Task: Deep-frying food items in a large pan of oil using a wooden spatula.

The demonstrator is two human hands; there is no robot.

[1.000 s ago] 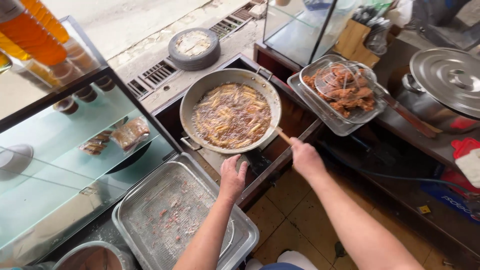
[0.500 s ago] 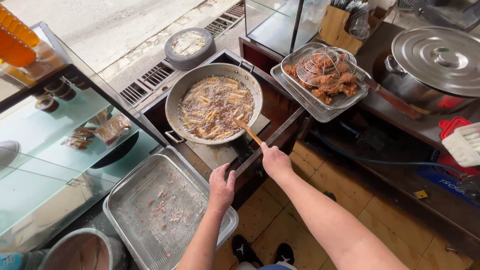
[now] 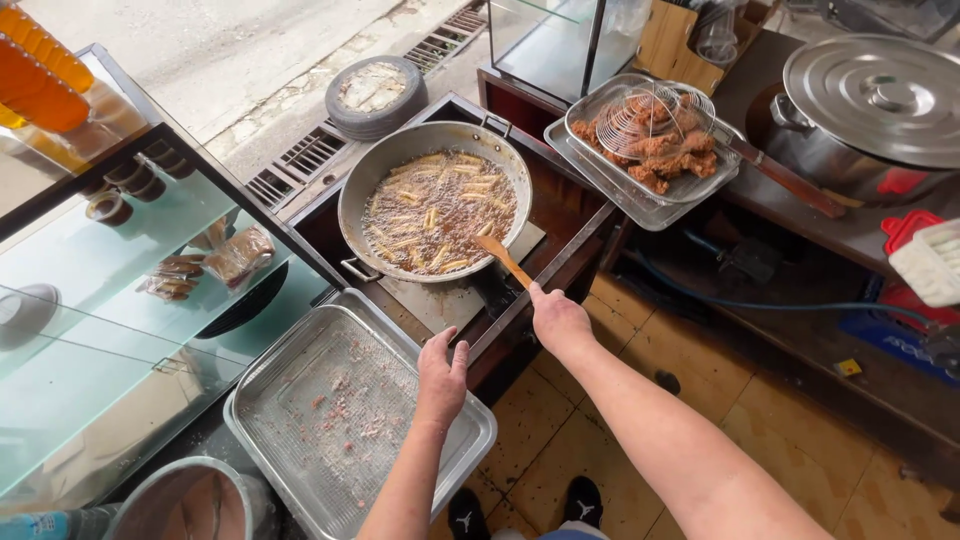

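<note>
Street fry stall: right hand [image 3: 558, 318] grips wooden spatula [image 3: 503, 260], stirring fries in wok [image 3: 436, 200] (bubbling); left hand [image 3: 441, 367] rests open on draining tray [image 3: 300, 400].

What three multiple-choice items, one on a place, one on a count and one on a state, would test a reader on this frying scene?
1. Where does the left hand rest?
A. on the empty mesh tray's rim
B. on the pot lid
C. on the glass case

2. How many hands hold the wooden stirrer?
A. none
B. one
C. two

3. What state is the frying pan in?
A. empty
B. lidded
C. full of oil and pale sticks

Answers: 1 A, the palm lies at the tray's edge. 2 B, only the right hand grips it. 3 C, the sticks float uncovered.
</note>
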